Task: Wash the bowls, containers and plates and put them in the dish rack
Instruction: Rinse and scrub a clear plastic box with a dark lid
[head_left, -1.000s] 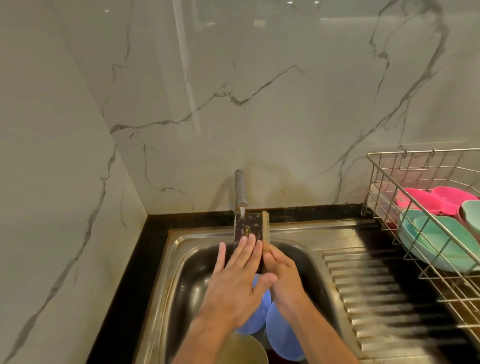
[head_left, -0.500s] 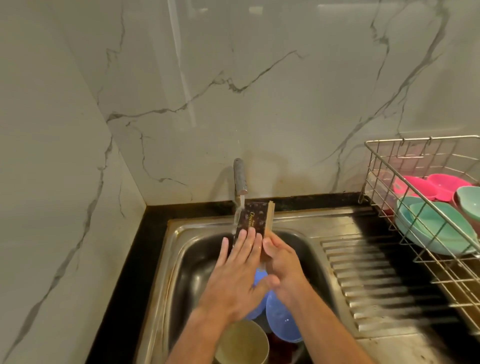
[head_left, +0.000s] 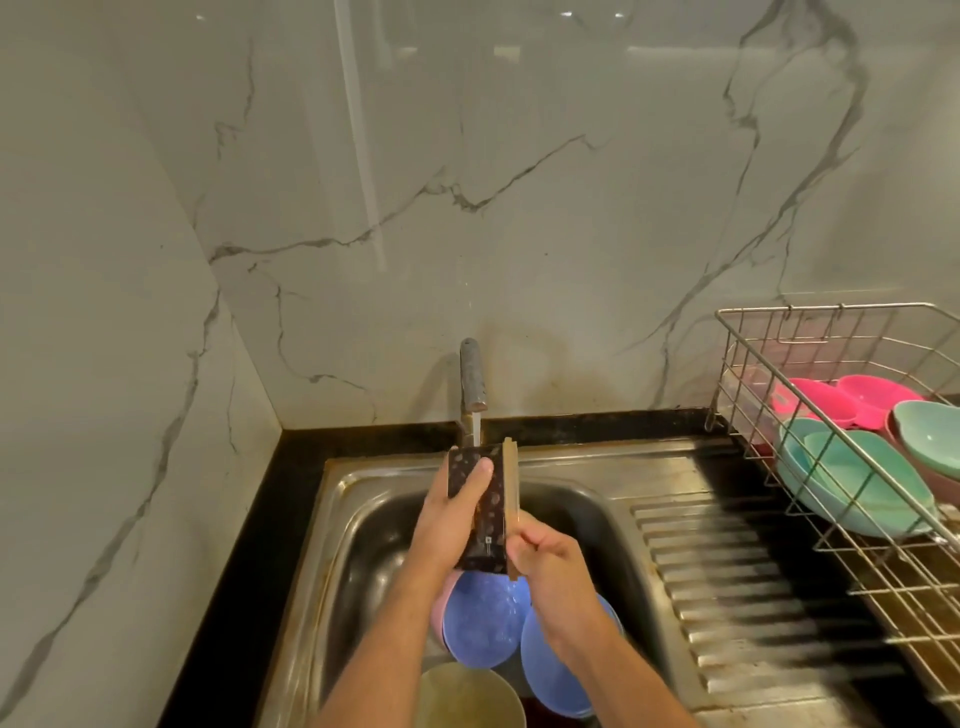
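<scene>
I hold a dark patterned box-shaped container (head_left: 483, 519) with a tan edge under the running tap (head_left: 472, 374), over the steel sink (head_left: 358, 519). My left hand (head_left: 452, 525) grips its left side, thumb on the dark face. My right hand (head_left: 545, 561) grips the tan edge near its lower end. Beneath my hands in the sink lie blue plates (head_left: 480, 629) and a pale round bowl (head_left: 467, 696). At the right, the wire dish rack (head_left: 753, 374) holds teal bowls (head_left: 852, 478) and pink dishes (head_left: 831, 400).
Marble walls close in behind and on the left. A ribbed steel drainboard (head_left: 727, 587) lies between the sink and the rack. A black counter strip (head_left: 244, 545) runs along the sink's left and back.
The container has turned in my hands and sits lower and closer. My left hand went from lying flat on its face to gripping its side; my right hand slid down the tan edge.
</scene>
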